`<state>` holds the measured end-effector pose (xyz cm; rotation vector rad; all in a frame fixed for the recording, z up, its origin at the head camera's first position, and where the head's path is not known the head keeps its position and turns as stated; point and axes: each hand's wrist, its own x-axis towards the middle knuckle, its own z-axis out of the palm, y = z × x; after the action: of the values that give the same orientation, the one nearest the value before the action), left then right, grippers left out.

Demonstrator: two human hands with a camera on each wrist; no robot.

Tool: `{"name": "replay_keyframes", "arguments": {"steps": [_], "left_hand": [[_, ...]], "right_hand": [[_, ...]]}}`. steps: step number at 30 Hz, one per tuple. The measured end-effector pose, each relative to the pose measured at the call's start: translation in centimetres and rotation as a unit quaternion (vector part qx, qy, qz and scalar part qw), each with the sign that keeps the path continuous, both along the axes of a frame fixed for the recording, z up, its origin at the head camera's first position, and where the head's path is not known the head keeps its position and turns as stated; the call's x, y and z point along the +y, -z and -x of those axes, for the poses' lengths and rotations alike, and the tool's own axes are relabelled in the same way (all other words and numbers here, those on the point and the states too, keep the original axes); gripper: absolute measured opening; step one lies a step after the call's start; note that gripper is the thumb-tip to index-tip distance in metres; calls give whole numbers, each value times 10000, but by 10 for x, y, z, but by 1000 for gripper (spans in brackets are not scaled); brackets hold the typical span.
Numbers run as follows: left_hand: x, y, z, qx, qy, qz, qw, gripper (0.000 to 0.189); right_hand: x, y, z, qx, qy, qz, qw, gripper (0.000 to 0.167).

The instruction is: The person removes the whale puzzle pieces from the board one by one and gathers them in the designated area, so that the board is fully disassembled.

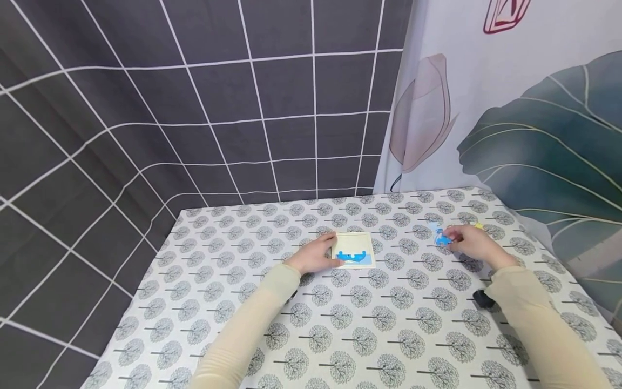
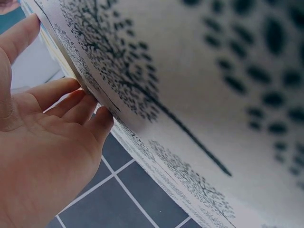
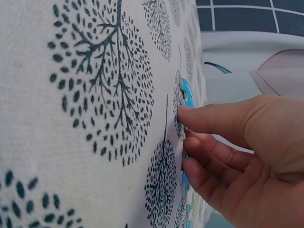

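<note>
A cream puzzle tray (image 1: 353,239) lies on the table, with blue jigsaw pieces (image 1: 352,256) fitted along its near side. My left hand (image 1: 313,255) holds the tray by its left side, thumb at the near corner and fingers at the far one. In the left wrist view the left hand (image 2: 52,137) has its fingertips against the tray's edge. To the right, my right hand (image 1: 471,246) pinches a blue puzzle piece (image 1: 443,239) at the tabletop. The right wrist view shows a blue piece (image 3: 187,92) by the thumb of the right hand (image 3: 237,152); the fingers partly hide it.
A pale blue piece (image 1: 434,226) lies just beyond the right fingers, and a yellow piece (image 1: 479,225) lies behind that hand. The tablecloth (image 1: 359,324) has a tree print. A dark grid curtain (image 1: 282,92) and a leaf-patterned curtain (image 1: 544,140) hang at the table's far and right sides.
</note>
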<state>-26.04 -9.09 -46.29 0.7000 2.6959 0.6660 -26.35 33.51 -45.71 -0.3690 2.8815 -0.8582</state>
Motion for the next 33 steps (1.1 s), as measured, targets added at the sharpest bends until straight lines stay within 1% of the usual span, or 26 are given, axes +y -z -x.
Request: {"name": "replay_keyframes", "arguments": {"steps": [5,10,18,28,33], "left_hand": [[0,1,0,9,-8,24,10000,84],[0,2,0,38,0,39,10000,84],[0,0,0,53,34,37,10000,83],[1,2,1,96,87,93,9999,83],[0,3,2,107,82,90,9999,83]], "right_hand": [[-2,-2,-2,-24,20,-29,10000,37],[-3,-4,-2,-202,92,-115,9997,39],[-6,-8,-5,-274,159,-96,9995,43],[-1,-4,-3,-332,78,35,9994,46],[-1,-3,-2,-308,47,-10,9995,46]]}}
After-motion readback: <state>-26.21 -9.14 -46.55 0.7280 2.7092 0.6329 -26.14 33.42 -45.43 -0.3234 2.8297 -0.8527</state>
